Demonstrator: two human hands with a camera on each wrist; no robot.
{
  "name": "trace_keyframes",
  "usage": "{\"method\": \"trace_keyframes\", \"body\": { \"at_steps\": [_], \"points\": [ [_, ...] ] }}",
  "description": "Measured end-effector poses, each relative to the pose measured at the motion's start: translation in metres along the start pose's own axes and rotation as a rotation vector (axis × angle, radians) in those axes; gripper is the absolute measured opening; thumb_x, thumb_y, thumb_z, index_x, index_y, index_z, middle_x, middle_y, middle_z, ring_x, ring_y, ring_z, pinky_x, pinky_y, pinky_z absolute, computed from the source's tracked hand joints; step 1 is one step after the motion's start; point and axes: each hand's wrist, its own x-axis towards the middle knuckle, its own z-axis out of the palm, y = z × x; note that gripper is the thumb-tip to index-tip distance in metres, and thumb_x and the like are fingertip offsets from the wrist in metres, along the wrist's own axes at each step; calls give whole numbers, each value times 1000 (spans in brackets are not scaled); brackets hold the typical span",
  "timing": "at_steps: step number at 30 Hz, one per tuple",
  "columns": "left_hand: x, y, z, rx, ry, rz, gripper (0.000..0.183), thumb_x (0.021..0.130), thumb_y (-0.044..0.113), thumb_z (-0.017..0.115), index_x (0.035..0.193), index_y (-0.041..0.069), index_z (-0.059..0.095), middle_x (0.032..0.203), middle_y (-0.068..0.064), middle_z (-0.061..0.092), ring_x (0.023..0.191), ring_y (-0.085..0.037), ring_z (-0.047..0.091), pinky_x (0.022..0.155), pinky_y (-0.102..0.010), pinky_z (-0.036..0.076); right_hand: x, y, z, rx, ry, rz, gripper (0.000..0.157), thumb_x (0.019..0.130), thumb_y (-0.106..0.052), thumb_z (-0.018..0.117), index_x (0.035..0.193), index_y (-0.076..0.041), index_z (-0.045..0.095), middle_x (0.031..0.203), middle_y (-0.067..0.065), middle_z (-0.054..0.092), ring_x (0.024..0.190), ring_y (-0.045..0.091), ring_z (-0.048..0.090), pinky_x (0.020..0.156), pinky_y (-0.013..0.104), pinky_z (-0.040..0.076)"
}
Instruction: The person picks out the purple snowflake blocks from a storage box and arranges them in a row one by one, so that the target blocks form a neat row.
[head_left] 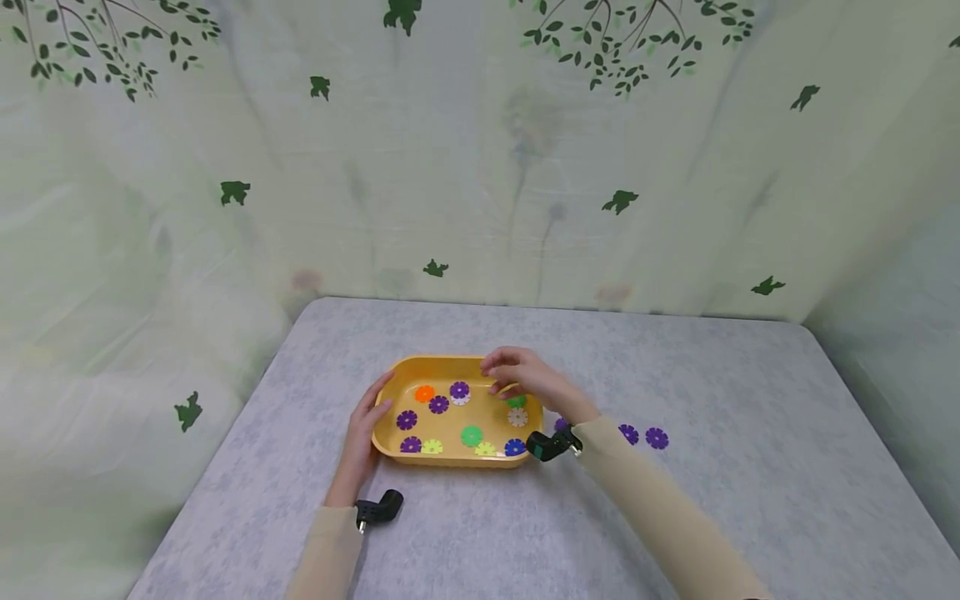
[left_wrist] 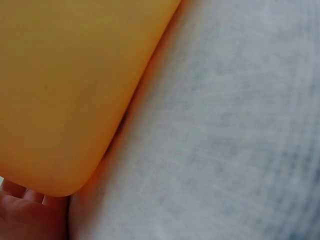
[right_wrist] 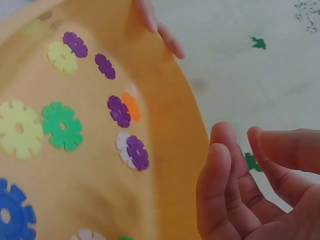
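Steadily Held on One Side, Free on the Other

Evidently the yellow-orange tray is the centre of the work, flat on the grey mottled table. The left hand grips its left end, thumb inside the rim and fingers outside. The right hand is over the tray's far right part, loosely bent with thumb and fingertips apart; no disc shows between them.

Inside the tray lie notched snowflake discs: several purple ones, an orange, yellows, greens, a blue and whites. One of the purples overlaps a white. On the table, right of the tray, lie two more purple discs, and a third is partly hidden by the right wrist.

The step in hand looks like moving discs between table and tray. To do it well, I would keep the left grip firm but gentle, since a light tray could slide or tip. Flat discs sit close to the surface, so a thumb-and-forefinger pinch across the notched edge should serve better than a full grasp. The overlapping pair needs care, as both could come up together. Lifting the right wrist well over the rim would keep its black wrist camera from knocking the tray.

As for writing, no brand or label can be read on the tray, the discs or the camera; the backdrop shows only printed leaves and branches.
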Motion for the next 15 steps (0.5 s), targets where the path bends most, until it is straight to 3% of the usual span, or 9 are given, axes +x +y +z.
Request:
{"method": "trace_keyframes", "body": {
  "at_steps": [5,15],
  "points": [
    [0,-1,0,14,6,-2,44,101,21,44,146,21,42,152,6,32,139,-11,23,113,-31,21,19,3,14,-46,-22,31,28,100,-12,48,120,7,55,123,25,55,100,39,61,88,47,51],
    [1,-1,0,22,14,-6,44,102,20,44,145,21,43,151,7,33,139,-10,24,113,-32,21,40,12,32,-123,-47,118,33,99,-8,45,129,4,53,123,22,55,94,35,64,81,39,54]
  ]
}}
